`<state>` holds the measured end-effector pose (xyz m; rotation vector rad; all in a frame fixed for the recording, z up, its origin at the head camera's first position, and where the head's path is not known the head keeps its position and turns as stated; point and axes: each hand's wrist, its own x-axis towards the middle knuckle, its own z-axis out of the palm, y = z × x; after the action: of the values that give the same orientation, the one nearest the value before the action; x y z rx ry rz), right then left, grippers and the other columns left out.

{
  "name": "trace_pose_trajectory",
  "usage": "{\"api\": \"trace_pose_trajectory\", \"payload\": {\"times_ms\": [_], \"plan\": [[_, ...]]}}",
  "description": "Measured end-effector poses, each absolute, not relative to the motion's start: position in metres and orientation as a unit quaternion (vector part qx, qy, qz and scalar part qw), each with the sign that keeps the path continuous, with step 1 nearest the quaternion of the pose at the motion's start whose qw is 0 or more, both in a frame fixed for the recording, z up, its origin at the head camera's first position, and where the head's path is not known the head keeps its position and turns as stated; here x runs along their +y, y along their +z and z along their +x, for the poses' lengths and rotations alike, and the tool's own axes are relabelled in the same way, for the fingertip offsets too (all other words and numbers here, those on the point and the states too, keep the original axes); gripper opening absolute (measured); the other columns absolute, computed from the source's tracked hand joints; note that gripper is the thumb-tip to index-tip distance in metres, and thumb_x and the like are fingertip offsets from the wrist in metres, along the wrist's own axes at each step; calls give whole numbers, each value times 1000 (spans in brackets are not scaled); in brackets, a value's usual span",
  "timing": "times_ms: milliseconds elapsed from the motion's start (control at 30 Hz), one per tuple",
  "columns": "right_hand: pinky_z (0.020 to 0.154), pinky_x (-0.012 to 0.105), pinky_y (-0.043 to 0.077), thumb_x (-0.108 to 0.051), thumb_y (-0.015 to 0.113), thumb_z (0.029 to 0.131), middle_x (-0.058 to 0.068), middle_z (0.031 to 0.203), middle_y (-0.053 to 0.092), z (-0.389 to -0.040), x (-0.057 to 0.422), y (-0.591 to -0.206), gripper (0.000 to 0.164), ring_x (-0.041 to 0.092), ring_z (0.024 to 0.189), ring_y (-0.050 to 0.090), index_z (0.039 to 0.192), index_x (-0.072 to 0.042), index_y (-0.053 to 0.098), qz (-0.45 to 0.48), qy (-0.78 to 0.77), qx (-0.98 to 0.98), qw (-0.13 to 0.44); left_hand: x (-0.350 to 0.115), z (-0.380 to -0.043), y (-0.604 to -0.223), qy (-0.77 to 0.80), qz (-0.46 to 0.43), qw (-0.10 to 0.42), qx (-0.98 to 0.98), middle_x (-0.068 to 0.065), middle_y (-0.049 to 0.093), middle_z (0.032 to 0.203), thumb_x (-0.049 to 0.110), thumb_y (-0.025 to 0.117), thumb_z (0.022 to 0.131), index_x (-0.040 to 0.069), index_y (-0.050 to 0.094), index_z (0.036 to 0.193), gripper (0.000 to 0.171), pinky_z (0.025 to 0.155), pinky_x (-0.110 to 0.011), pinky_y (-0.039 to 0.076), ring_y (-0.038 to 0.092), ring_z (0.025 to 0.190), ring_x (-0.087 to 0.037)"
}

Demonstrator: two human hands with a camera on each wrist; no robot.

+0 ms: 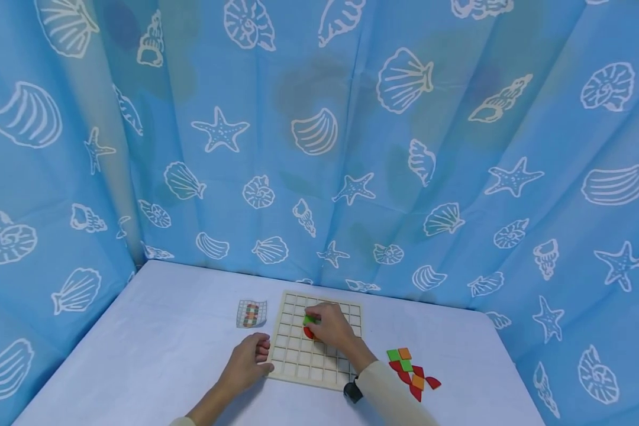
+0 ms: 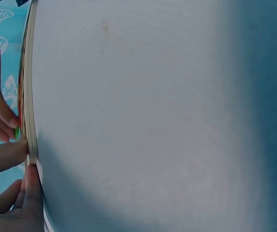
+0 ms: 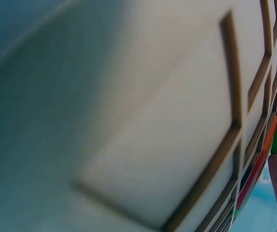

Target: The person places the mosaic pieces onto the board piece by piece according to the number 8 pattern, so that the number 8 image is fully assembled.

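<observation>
A pale wooden grid board [image 1: 296, 371] lies on the white table in the head view. My left hand [image 1: 247, 362] holds the board's left edge; in the left wrist view, thumb and finger [image 2: 32, 181] pinch its rim. Over the upper middle of the board, my right hand [image 1: 330, 324] pinches a green tile [image 1: 307, 320] between thumb and fingers. Just below that tile, a red curved-edge tile [image 1: 308, 332] sits on the grid. An orange tile [image 3: 270, 137] shows on the board in the right wrist view. My right hand hides part of the grid.
A small card [image 1: 241, 319] with a coloured grid pattern lies left of the board. To its right are several loose tiles: green squares [image 1: 393, 355], orange squares [image 1: 418, 382] and red curved pieces [image 1: 433, 383]. A blue shell-print curtain [image 1: 277, 236] stands behind the table.
</observation>
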<state>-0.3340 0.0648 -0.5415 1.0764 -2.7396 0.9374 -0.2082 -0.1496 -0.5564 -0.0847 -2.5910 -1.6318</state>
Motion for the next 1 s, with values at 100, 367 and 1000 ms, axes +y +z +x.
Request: {"api": "trace_pose_trajectory", "payload": {"times_ms": [100,367,1000], "plan": [[82,33,56,-7,69,88,8,107,70,-333,63,-541,27,20,98,63,115,-4,71,349,294,-889,27,-149,-208,-558,-535,-29,41,-843,-10,56,99,-13,77,67,-14,53,118,56,75,-26,57,59,90,-21],[88,36,55,-7,70,87,7,109,70,-333,62,-541,29,20,103,63,116,-4,71,338,290,-895,18,-148,-208,-558,-537,-23,40,-843,-10,56,99,-13,77,67,-14,53,117,55,74,-26,57,59,90,-21],[87,33,56,-6,69,87,7,109,70,-336,59,-533,27,19,103,64,113,-5,73,347,264,-900,-3,-149,-208,-557,-538,-28,40,-841,-10,56,99,-12,78,67,-14,54,118,56,75,-25,56,59,89,-20]]}}
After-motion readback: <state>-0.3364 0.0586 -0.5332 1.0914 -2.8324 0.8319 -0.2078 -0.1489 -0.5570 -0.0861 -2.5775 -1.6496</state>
